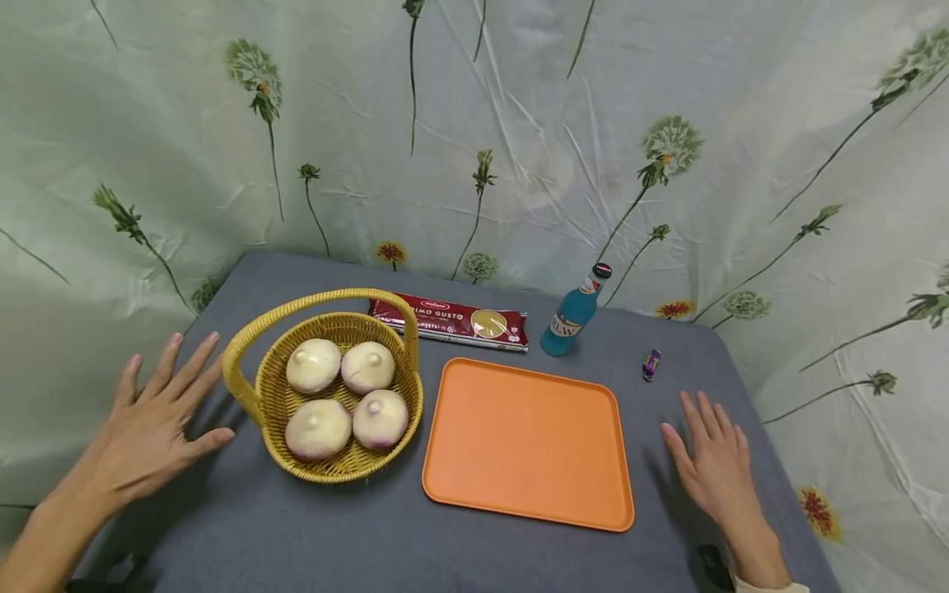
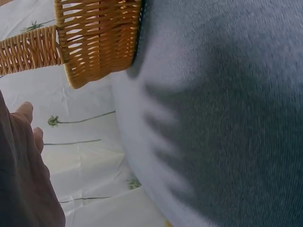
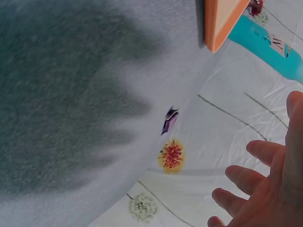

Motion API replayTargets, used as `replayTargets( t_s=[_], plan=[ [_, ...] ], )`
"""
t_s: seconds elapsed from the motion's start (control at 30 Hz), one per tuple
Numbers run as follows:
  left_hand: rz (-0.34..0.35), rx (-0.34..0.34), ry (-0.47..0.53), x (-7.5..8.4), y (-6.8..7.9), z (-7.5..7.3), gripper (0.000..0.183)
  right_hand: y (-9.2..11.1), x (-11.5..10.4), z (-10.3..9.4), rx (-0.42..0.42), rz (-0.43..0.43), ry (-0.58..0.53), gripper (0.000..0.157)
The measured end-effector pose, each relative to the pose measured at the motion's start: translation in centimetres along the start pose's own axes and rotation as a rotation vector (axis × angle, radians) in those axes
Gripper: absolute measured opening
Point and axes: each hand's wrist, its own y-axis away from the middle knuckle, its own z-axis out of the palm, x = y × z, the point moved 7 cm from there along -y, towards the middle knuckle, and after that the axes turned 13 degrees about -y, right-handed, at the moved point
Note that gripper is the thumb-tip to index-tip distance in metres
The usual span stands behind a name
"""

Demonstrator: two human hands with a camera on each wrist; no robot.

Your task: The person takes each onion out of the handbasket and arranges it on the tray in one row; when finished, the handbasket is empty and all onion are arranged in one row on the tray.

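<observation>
My left hand (image 1: 151, 436) hovers with fingers spread to the left of a yellow wicker basket (image 1: 341, 469), touching nothing; its shadow falls on the cloth in the left wrist view. Inside the basket lie several round white turnips (image 1: 319, 430) with purplish undersides, and its handle arches over them. On the other side, my right hand (image 1: 715, 469) is held above the table, fingers straight and holding nothing. Closest to it is a small purple wrapped candy (image 1: 652, 365), also seen in the right wrist view. Between the basket and that hand lies an orange tray (image 1: 528, 445).
Behind the tray stands a blue bottle (image 1: 574, 313) with a dark cap. A dark red packet (image 1: 452, 321) of spaghetti lies behind the basket, partly covered by its handle. Grey cloth covers the table (image 1: 356, 535); a dandelion-print curtain (image 1: 519, 123) hangs behind it.
</observation>
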Motion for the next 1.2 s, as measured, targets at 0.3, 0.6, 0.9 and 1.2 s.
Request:
replayTargets(
  t_s=[0.3,0.6,0.9,1.2],
  plan=[
    [-0.028,-0.02,0.107,1.0,-0.3,1.4,0.101,-0.6,-1.2,0.5,-0.013,-0.017,-0.025,0.065],
    [-0.025,-0.077,0.273,2.2,-1.0,2.7,0.1,-0.9,-2.4,1.4,-0.023,-0.047,-0.042,0.065],
    [0.035,0.035,0.538,3.4,-1.9,3.0,0.111,-1.0,-4.1,1.9,-0.034,-0.084,-0.038,0.065],
    [0.017,0.035,0.782,3.8,-2.4,4.0,0.125,-1.3,-6.1,2.3,-0.018,-0.141,-0.038,0.062]
  ],
)
